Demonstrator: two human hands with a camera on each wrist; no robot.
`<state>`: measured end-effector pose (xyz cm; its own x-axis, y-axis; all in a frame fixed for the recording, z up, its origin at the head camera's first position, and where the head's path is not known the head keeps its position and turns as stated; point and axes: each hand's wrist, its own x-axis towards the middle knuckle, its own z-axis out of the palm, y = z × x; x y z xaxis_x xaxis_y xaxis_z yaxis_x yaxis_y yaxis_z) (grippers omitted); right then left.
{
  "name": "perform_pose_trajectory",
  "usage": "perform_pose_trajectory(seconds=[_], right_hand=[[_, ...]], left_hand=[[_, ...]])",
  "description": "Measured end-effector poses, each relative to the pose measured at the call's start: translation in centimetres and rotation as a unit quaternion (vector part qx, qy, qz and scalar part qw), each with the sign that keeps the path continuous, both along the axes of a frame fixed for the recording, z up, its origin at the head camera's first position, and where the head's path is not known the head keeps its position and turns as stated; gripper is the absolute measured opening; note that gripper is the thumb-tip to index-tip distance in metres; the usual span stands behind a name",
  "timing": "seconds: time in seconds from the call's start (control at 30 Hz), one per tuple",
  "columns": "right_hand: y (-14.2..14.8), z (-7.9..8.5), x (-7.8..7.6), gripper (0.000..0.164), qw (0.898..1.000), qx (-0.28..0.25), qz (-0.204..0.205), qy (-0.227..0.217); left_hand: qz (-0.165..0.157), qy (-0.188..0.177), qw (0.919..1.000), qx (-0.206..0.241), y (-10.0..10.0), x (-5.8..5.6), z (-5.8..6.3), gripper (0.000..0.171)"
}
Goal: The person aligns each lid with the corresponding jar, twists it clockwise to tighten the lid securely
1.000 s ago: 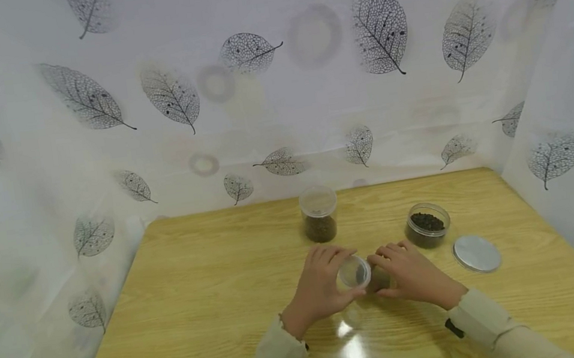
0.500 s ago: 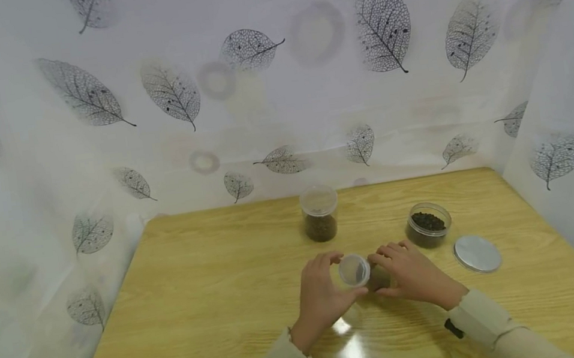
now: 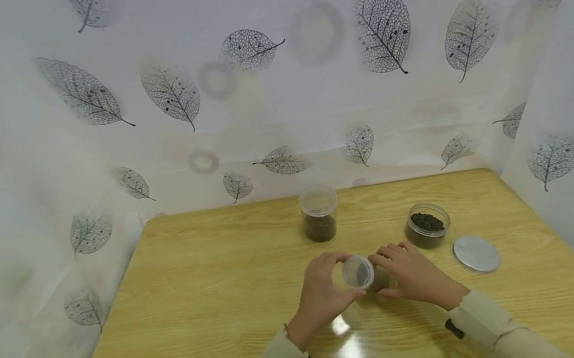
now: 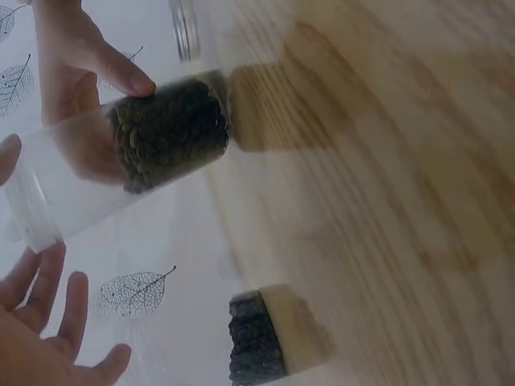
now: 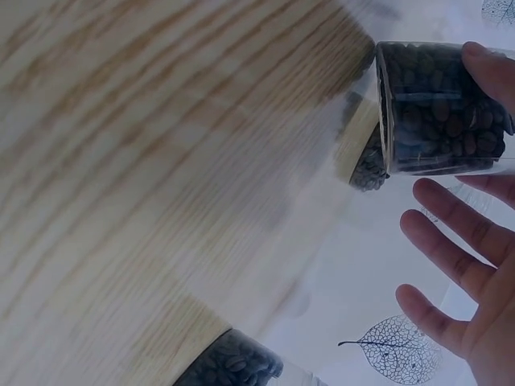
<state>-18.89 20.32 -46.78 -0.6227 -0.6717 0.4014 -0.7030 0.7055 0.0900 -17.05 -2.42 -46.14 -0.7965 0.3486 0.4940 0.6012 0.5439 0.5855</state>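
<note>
A clear jar of dark beans stands on the table between the two hands, with a translucent lid on its top. My left hand pinches the lid's rim between thumb and fingers; in the left wrist view its other fingers spread away from the lid. Around the jar's lower body, my right hand grips with thumb and forefinger. The right wrist view shows the beans through the wall, with the remaining right fingers extended off the jar.
Another lidded clear jar, partly filled with dark contents, stands at the back. To the right is an uncovered low tub of dark bits, beside a silver round lid lying on the wooden table. A leaf-patterned curtain surrounds it.
My left hand's fingers have shifted on the rim, coming away slightly and closing on it again. The lid end now sits a little further right. My right hand stays in place.
</note>
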Motion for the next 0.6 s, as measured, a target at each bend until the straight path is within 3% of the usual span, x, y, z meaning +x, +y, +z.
perform_pose_trajectory(seconds=[0.13, 0.33, 0.47, 0.6], right_hand=[[0.13, 0.0, 0.01, 0.07, 1.0, -0.002, 0.005, -0.004], [0.26, -0.1, -0.06, 0.07, 1.0, 0.001, 0.004, -0.014], [0.23, -0.13, -0.07, 0.07, 1.0, -0.002, 0.008, -0.007], [0.15, -0.08, -0.07, 0.07, 1.0, -0.006, 0.013, 0.002]], left_hand=[[-0.031, 0.015, 0.9991, -0.023, -0.3, -0.37, 0.18, 0.067], [-0.048, 0.006, 0.9981, -0.037, -0.49, -0.65, 0.33, 0.067], [-0.04, -0.007, 0.9986, -0.035, -0.43, -0.39, 0.43, 0.076], [-0.01, -0.017, 0.9995, -0.023, -0.13, 0.18, 0.54, 0.083]])
